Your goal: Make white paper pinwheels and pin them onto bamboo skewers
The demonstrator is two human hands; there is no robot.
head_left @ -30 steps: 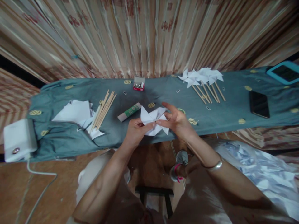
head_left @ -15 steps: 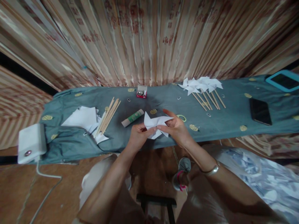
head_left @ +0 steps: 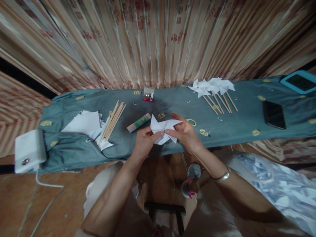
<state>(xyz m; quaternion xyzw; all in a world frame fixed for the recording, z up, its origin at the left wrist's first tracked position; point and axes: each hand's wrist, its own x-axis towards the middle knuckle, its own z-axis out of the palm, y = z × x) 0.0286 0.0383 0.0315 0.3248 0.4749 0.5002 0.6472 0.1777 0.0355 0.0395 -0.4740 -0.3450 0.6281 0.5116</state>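
A white paper pinwheel without a stick is held between both hands over the front edge of the cloth-covered table. My left hand pinches its left side, thumb near the middle. My right hand grips its right side, with the thumb close to the centre and the index finger stretched out behind. Just left of the pinwheel lies a green-and-white glue stick. Behind it stands an open small red box of shiny metal pieces. A pale green ring, perhaps a tape roll, lies behind my right hand.
Wooden sticks rest beside white paper sheets on the left. Several pinwheels on sticks lie at the back right. Farther right are a black phone and a blue-framed device. A white box with a cable sits at the left end.
Both hands keep their hold on the pinwheel, thumbs still near its centre. The whole view has shifted slightly; nothing on the table has visibly been moved.
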